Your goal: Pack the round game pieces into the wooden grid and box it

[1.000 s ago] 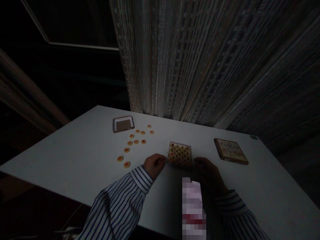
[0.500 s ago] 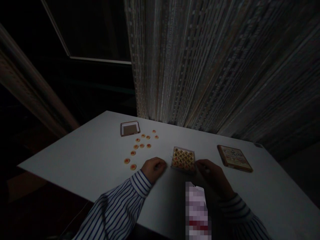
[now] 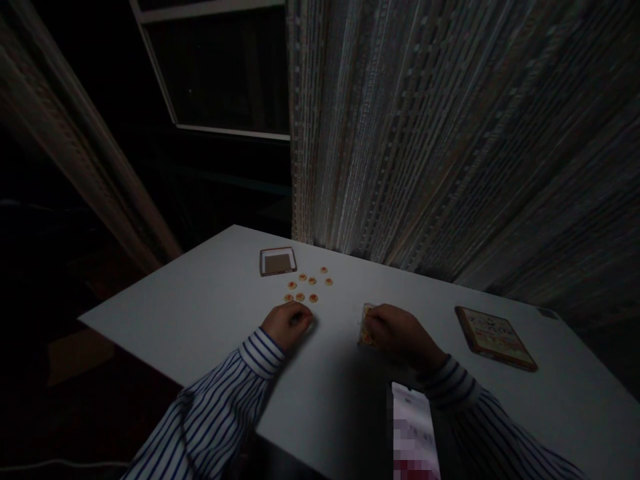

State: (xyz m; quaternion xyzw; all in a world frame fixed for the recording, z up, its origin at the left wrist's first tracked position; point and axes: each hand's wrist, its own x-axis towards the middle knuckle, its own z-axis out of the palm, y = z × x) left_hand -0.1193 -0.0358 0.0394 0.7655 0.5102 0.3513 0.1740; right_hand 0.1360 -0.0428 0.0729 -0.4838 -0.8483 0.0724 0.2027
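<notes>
Your right hand [image 3: 403, 333], fingers curled, hides most of the piece box [image 3: 365, 338] near the desk's [image 3: 210, 300] middle; you can't tell what it grips. Your left hand [image 3: 289, 325] curls loosely, contents unclear, beside round, cream, red-marked pieces [image 3: 313, 298] toward the far edge.

Dim light, near-black left side, phone [image 3: 414, 419] partly pixelated

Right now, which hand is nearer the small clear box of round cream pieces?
Right: the right hand is over the box, hiding much of it; the left hand is apart, to its left.
</notes>
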